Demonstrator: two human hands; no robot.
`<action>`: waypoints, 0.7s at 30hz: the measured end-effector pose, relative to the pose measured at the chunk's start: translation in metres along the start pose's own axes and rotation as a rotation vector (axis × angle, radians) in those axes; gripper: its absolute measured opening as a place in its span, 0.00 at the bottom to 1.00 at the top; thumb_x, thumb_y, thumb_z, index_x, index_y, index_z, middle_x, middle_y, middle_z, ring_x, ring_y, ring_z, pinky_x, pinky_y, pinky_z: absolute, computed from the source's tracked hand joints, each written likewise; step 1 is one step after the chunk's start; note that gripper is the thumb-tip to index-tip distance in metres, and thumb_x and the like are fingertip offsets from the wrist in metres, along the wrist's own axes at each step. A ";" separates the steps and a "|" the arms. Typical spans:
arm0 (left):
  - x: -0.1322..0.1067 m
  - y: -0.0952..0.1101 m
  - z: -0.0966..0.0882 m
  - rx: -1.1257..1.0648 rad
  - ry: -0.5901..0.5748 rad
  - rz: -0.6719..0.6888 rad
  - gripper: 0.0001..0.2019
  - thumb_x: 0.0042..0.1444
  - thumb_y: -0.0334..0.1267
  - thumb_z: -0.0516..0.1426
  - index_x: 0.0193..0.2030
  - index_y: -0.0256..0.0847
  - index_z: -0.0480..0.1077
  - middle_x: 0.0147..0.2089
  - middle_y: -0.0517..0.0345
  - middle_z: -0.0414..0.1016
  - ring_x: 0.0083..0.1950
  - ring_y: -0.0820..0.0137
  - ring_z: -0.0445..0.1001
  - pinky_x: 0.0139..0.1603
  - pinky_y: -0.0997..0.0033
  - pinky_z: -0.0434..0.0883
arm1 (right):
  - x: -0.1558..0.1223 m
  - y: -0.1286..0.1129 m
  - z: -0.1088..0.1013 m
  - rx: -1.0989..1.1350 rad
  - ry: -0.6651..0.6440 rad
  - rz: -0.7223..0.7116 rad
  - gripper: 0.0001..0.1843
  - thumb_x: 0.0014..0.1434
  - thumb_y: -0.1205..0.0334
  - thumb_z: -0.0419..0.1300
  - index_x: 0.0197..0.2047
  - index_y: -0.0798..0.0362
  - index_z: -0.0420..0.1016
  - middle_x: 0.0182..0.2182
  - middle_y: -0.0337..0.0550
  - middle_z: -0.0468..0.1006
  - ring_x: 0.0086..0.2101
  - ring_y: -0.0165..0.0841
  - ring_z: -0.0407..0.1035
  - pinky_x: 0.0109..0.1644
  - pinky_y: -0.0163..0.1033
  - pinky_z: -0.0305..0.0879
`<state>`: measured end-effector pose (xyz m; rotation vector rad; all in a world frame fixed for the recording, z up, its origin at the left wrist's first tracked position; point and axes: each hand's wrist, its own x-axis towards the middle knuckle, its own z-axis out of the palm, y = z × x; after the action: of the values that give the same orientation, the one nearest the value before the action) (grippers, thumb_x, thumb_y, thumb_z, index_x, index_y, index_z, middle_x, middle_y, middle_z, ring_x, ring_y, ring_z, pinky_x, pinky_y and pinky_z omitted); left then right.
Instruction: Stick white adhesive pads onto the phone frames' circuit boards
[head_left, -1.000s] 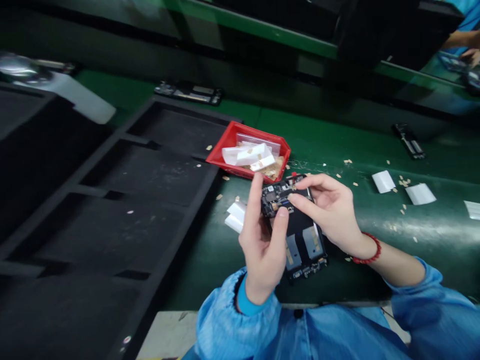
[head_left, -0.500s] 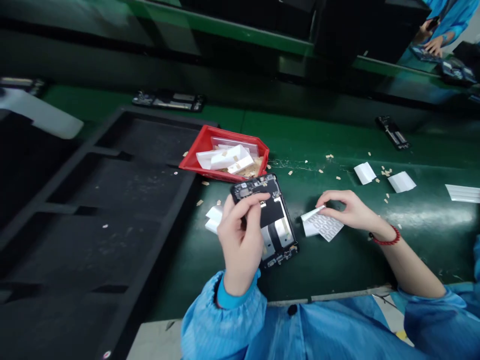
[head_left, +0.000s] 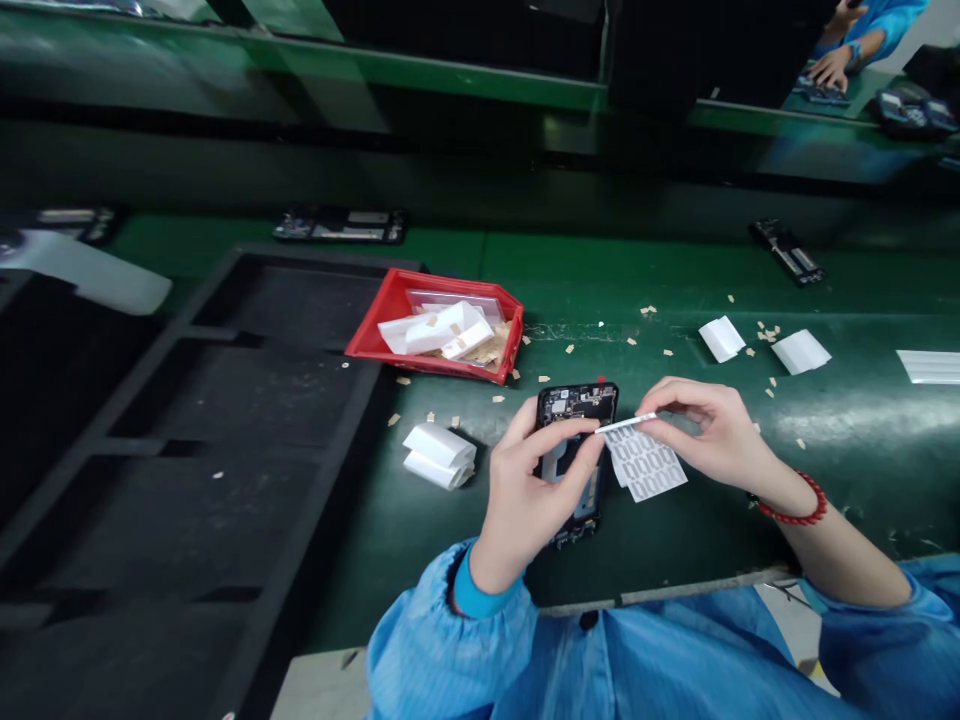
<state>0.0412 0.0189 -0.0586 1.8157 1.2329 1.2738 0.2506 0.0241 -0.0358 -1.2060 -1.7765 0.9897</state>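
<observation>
While both hands meet over a phone assembly (head_left: 600,400) at the centre of the frame, a white sheet (head_left: 651,468) is stretched between them. The left hand (head_left: 544,480) appears to pinch the near end of its folded edge, and the right hand (head_left: 709,430) grips the other end narrowly between thumb and fingers; this two-ended hold probably keeps the fold taut. The phone assembly lies face-on beneath the left fingers, though whether they touch it cannot be told. Left of centre, a red bin (head_left: 375,322) of papers and tan scraps stands near the hands, presumably for easy reach, its corner by a black tray (head_left: 210,420). Rows of grey rectangles mark the sheet; no brand or lettering is legible anywhere.
</observation>
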 end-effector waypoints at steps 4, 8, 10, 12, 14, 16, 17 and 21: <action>-0.001 -0.001 0.001 0.034 -0.001 0.048 0.04 0.59 0.31 0.63 0.37 0.42 0.81 0.39 0.57 0.77 0.39 0.69 0.78 0.40 0.71 0.76 | 0.000 -0.003 -0.004 -0.058 -0.030 -0.052 0.02 0.64 0.65 0.63 0.38 0.53 0.78 0.34 0.42 0.80 0.34 0.32 0.75 0.38 0.38 0.72; -0.002 -0.001 0.001 0.072 -0.019 0.081 0.04 0.60 0.30 0.62 0.37 0.40 0.80 0.39 0.54 0.77 0.39 0.68 0.78 0.39 0.70 0.75 | 0.000 -0.005 -0.010 -0.122 -0.066 -0.147 0.08 0.64 0.64 0.65 0.47 0.52 0.77 0.41 0.45 0.82 0.42 0.35 0.77 0.47 0.41 0.74; -0.003 -0.001 0.001 0.070 -0.033 0.080 0.04 0.60 0.31 0.62 0.37 0.40 0.80 0.39 0.54 0.77 0.38 0.68 0.78 0.38 0.70 0.75 | 0.000 -0.006 -0.012 -0.137 -0.079 -0.176 0.05 0.66 0.65 0.63 0.45 0.51 0.77 0.40 0.44 0.82 0.41 0.35 0.77 0.45 0.41 0.75; -0.003 0.000 0.001 0.056 -0.041 0.089 0.04 0.60 0.31 0.62 0.37 0.41 0.79 0.39 0.54 0.76 0.39 0.68 0.78 0.37 0.71 0.75 | 0.001 -0.006 -0.013 -0.174 -0.098 -0.183 0.03 0.67 0.66 0.61 0.43 0.51 0.77 0.39 0.43 0.81 0.39 0.34 0.77 0.43 0.40 0.75; -0.003 0.001 0.002 0.043 -0.051 0.102 0.04 0.61 0.30 0.61 0.38 0.41 0.79 0.39 0.54 0.76 0.39 0.68 0.78 0.37 0.71 0.75 | 0.001 -0.007 -0.014 -0.274 -0.126 -0.199 0.04 0.68 0.67 0.59 0.43 0.51 0.76 0.38 0.43 0.82 0.40 0.34 0.77 0.46 0.42 0.75; -0.003 0.001 0.002 0.041 -0.062 0.108 0.04 0.61 0.30 0.61 0.38 0.40 0.79 0.39 0.54 0.75 0.38 0.69 0.78 0.37 0.71 0.75 | 0.001 -0.008 -0.015 -0.445 -0.151 -0.257 0.05 0.69 0.68 0.58 0.45 0.51 0.75 0.40 0.44 0.83 0.42 0.36 0.78 0.54 0.48 0.73; -0.003 0.001 0.003 0.046 -0.066 0.105 0.05 0.61 0.30 0.61 0.38 0.40 0.79 0.39 0.54 0.75 0.37 0.69 0.78 0.37 0.71 0.75 | 0.001 -0.009 -0.016 -0.543 -0.156 -0.302 0.06 0.69 0.68 0.58 0.45 0.51 0.75 0.42 0.46 0.83 0.44 0.37 0.78 0.58 0.53 0.70; -0.003 0.000 0.004 0.067 -0.084 0.090 0.05 0.61 0.29 0.60 0.38 0.39 0.79 0.40 0.52 0.76 0.38 0.67 0.79 0.38 0.71 0.76 | 0.000 -0.019 -0.018 -0.851 -0.171 -0.458 0.11 0.68 0.72 0.55 0.44 0.53 0.78 0.50 0.53 0.83 0.52 0.47 0.75 0.64 0.68 0.62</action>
<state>0.0446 0.0157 -0.0611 1.9714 1.1728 1.2049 0.2594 0.0230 -0.0114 -1.0988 -2.5759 0.0369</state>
